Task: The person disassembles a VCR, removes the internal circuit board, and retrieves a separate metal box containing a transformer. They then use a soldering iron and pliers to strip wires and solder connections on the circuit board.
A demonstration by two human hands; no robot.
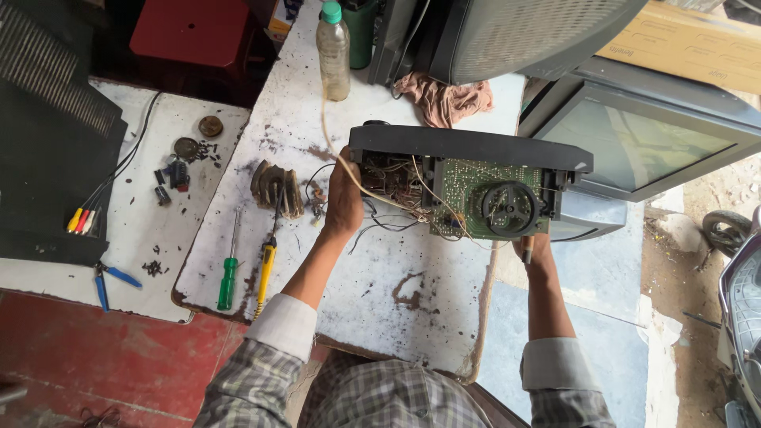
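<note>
Head view looks down on an opened black electronic chassis (468, 150) standing on edge on the stained white worktable (380, 285), its green circuit board (483, 198) with a round black wheel (507, 208) and a tangle of wires (388, 182) facing the person. The left hand (345, 202) is closed around the chassis's left end, fingers wrapped behind it. The right hand (533, 247) is under the board's lower right corner and grips a thin dark tool (526, 252); the exact finger curl cannot be told. Just left of the left hand lies a small transformer (276, 189), then a yellow-handled tool (265, 269) and a green screwdriver (228, 281). A plastic bottle (333, 51) and a pinkish rag (448, 99) sit behind the chassis. Blue pliers (107, 279) lie well apart on the left.
</note>
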